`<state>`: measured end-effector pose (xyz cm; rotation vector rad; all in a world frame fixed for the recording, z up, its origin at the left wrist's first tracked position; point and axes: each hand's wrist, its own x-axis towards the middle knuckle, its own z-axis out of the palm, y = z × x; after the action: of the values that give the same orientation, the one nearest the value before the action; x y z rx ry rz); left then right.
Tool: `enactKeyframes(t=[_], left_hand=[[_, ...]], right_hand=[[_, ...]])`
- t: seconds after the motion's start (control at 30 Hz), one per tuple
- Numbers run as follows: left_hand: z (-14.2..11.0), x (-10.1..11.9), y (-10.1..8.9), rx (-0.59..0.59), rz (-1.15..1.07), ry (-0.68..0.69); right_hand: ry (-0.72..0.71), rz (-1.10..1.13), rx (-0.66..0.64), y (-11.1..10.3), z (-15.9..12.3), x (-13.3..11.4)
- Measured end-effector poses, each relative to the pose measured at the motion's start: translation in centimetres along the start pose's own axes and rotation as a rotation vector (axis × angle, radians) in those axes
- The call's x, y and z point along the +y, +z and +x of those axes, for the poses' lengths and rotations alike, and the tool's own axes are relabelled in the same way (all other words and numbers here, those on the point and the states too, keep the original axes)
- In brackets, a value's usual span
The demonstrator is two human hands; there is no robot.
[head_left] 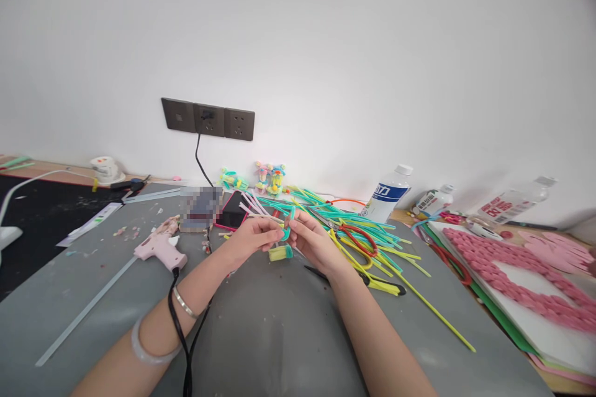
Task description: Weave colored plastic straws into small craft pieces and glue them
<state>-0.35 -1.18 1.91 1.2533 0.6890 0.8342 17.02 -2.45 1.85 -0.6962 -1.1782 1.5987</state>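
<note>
My left hand and my right hand meet above the grey mat, both pinched on a small teal coiled chenille stem. Several pale stems stick out of my left fingers toward the wall. A yellow and teal rolled piece lies on the mat just below my fingers. A pile of teal and yellow chenille stems spreads out right of my right hand. My left wrist wears a thin bangle and a pale bracelet.
A pink glue gun lies at left, its black cord crossing my left forearm. A phone, black-and-yellow scissors, small finished figures, water bottles and a white board with pink braided pieces stand around. Wall sockets are behind.
</note>
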Motion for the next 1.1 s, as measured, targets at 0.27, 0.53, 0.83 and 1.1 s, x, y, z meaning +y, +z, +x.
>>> enactKeyframes(t=[0.27,0.53,0.83,1.1], left_hand=[[-0.1,0.1,0.2,-0.073,-0.041,-0.042],[0.0,0.1,0.1,-0.005,-0.217,-0.084],[0.3,0.0,-0.3,0.08,-0.246,-0.075],[0.1,0.0,-0.3,-0.005,-0.194,-0.095]], right_hand=[[0.028,0.004,-0.067,0.1,-0.1,-0.1],[-0.052,-0.04,-0.012,-0.1,0.0,0.0],[-0.119,-0.168,-0.009,0.0,0.1,0.4],[-0.097,-0.266,-0.09,-0.3,-0.2,-0.6]])
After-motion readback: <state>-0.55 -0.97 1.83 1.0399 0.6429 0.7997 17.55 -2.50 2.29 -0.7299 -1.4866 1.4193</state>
